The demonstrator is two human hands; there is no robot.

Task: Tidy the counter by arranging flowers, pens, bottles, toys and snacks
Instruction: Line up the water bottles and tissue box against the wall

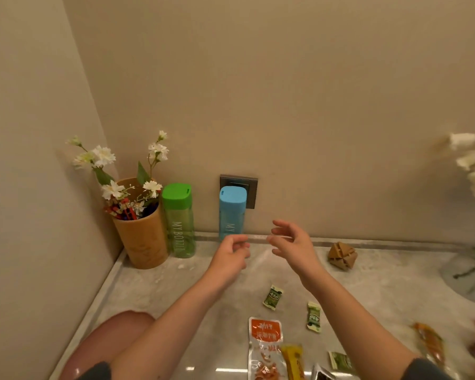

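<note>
Head view shows me the pale worktop [154,292] running into a far-left corner. There a tan cup [144,242] holds flowers [104,157] and pens [121,211], and the green bottle [179,223] is tucked just beside it. The blue bottle [231,212] stands upright near the far wall, apart from the green one and to its right.

My left grip [229,252] hovers just in front of the blue bottle's base, fingers loosely curled on nothing. The right grip [291,242] hangs open and empty, further right. I judge the left nearer, so the bottle wants a side-on grasp across its vertical axis. A wooden puzzle toy [342,255] lies right of the right grip, and snack packets [273,297] are scattered nearer.
</note>
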